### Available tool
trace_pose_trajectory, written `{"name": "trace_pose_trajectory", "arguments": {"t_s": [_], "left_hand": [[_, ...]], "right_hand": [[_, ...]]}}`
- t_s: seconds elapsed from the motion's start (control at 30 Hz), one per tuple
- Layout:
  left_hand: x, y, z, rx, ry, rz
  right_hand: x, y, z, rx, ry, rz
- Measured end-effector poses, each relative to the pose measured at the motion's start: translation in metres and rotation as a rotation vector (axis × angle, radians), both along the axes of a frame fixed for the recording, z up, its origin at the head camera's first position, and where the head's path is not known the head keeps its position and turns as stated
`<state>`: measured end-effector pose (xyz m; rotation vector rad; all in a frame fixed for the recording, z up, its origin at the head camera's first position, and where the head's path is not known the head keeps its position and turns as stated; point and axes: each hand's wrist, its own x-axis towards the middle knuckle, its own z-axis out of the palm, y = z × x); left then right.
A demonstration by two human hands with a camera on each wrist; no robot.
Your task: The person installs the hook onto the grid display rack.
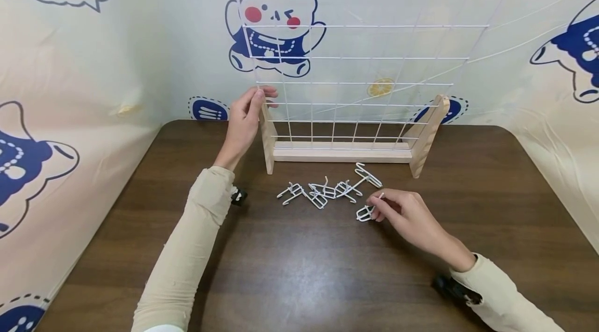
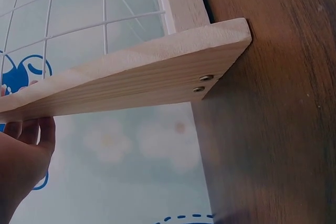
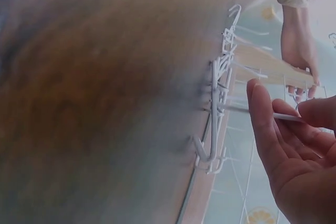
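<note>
Left hand (image 1: 245, 113) raised, gripping wooden upright (image 1: 268, 139); right hand (image 1: 412, 217) low, pinching white hook (image 1: 364, 214).

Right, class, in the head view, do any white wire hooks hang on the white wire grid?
No, the hooks lie clustered on the brown wood-grained tabletop, except one hook in the right hand.

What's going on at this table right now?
A person is handling a white wire rack and some small wire hooks. Their left hand holds the upper end of the left wooden leg, with the wire rack standing upright between the two legs. Their right hand pinches one hook low over the table. The other hooks lie in a loose cluster in front of the rack.
</note>
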<state>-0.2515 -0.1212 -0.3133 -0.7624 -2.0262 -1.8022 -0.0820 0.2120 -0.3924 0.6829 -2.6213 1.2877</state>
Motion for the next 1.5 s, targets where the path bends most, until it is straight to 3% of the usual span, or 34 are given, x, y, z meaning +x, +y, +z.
{"name": "trace_pose_trajectory", "arguments": {"t_s": [0.27,0.87,1.13,1.5], "left_hand": [[0.004,0.001,-0.003,0.003,-0.020,0.005],[0.002,0.001,-0.002,0.032,-0.003,-0.001],[0.001,0.001,-0.004,0.030,-0.014,0.011],[0.002,0.003,-0.003,0.034,-0.015,0.016]], "right_hand": [[0.006,0.004,0.007,0.017,0.036,-0.012],[0.001,0.018,0.032,0.011,0.122,-0.060],[0.002,0.026,0.043,-0.046,0.127,-0.077],[0.004,0.037,0.061,-0.117,0.201,-0.098]]}}
